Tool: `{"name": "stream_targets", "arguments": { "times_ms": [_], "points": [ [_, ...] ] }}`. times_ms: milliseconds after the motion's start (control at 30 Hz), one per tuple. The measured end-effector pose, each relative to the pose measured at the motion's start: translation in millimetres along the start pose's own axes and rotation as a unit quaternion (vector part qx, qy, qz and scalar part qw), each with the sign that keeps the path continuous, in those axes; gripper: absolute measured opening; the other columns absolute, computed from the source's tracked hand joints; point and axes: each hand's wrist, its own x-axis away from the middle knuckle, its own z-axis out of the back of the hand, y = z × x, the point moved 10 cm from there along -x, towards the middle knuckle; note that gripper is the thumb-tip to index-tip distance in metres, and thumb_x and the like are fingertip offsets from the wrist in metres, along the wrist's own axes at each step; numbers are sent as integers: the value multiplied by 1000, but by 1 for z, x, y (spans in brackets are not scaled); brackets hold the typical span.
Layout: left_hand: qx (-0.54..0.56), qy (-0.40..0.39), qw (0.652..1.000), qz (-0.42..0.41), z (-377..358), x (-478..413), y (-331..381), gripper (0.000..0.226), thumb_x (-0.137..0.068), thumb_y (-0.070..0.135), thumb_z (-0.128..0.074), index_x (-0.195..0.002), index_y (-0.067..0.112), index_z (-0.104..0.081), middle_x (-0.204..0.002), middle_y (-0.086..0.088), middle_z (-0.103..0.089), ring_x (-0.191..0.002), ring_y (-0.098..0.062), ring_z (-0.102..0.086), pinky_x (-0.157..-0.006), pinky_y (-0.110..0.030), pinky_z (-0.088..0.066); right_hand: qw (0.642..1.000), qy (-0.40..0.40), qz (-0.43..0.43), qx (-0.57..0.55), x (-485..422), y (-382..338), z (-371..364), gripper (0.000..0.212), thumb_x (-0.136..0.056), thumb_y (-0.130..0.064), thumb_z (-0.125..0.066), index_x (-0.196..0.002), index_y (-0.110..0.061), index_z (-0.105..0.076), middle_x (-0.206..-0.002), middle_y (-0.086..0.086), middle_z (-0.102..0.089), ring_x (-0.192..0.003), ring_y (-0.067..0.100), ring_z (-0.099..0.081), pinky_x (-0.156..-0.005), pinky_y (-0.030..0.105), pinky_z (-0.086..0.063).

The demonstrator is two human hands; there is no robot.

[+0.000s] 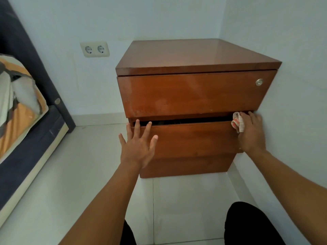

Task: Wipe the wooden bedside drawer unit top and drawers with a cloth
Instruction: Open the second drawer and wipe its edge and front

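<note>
A brown wooden bedside drawer unit (194, 57) stands in the corner of the room, its glossy top bare. The top drawer (194, 92) is closed and has a round metal lock at its right end. The middle drawer (192, 138) is pulled out a little, leaving a dark gap above its front. My left hand (138, 145) lies with spread straight fingers on that drawer's left front, fingertips at its upper edge. My right hand (251, 135) holds a small white and red cloth (237, 122) against the drawer's upper right corner.
A white wall runs close along the unit's right side. A double wall socket (95, 49) sits to the left of the unit. A bed (26, 121) with dark frame and orange-patterned bedding fills the left. Pale floor tiles (88, 174) lie in front; my dark-clothed knees show below.
</note>
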Motion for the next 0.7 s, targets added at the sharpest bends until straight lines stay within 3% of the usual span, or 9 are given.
{"name": "stream_targets", "arguments": {
  "times_ms": [67,167,267,333,400,467,567,700],
  "points": [
    [6,1,1000,-4,-1,1,0,73,-93,71,-1,-160,43,0,-171,-3,7,-156,-35,13,-120,-64,3,996,45,-38,-63,12,-18,8,74,-80,18,-56,-149,-10,-47,-158,19,-39,-149,38,-30,-122,53,-30],
    [22,4,1000,-6,-1,1,1,74,-92,70,1,-160,42,-2,-171,-2,7,-156,-34,14,-121,-64,2,990,58,78,-102,63,-115,-17,76,-87,15,-53,-156,-13,-38,-165,11,-31,-156,31,-19,-127,35,-17],
    [25,12,1000,-7,-1,2,1,77,-90,72,2,-161,42,-4,-171,-1,7,-156,-32,14,-121,-63,2,978,-19,198,-62,112,-211,-87,83,-94,-1,-61,-163,-21,-21,-171,7,-13,-158,35,-2,-123,49,-25],
    [20,23,999,-11,-1,2,0,77,-91,71,1,-161,41,-6,-171,-1,4,-156,-32,12,-121,-64,1,977,-26,213,-5,124,-237,-129,77,-102,-22,-57,-164,-23,-10,-172,13,-3,-156,43,3,-125,58,-16],
    [17,33,999,-13,-1,2,0,76,-92,70,-1,-161,40,-8,-172,-1,0,-156,-32,9,-120,-64,-1,982,-17,186,3,122,-233,-148,70,-108,-43,-40,-164,-25,-2,-170,15,7,-155,45,8,-126,59,-6],
    [23,46,999,-8,-1,3,0,76,-92,71,-2,-160,39,-11,-171,-1,-3,-157,-32,7,-120,-65,-3,980,-13,196,-11,120,-222,-154,69,-108,-50,-30,-163,-27,5,-169,12,15,-155,43,13,-126,56,3],
    [36,63,997,-4,-1,6,2,75,-93,72,-6,-160,39,-13,-171,-1,-6,-157,-31,5,-120,-66,-5,978,3,211,-2,114,-186,-154,74,-106,-45,-36,-162,-27,8,-170,15,11,-154,50,4,-124,59,2],
    [25,67,997,1,-3,3,1,75,-93,73,-6,-160,40,-12,-171,0,-6,-157,-31,4,-120,-67,-7,991,33,128,2,90,-112,-137,77,-102,-39,-48,-162,-22,-2,-163,35,-9,-147,63,-9,-119,69,-7]
  ]
}}
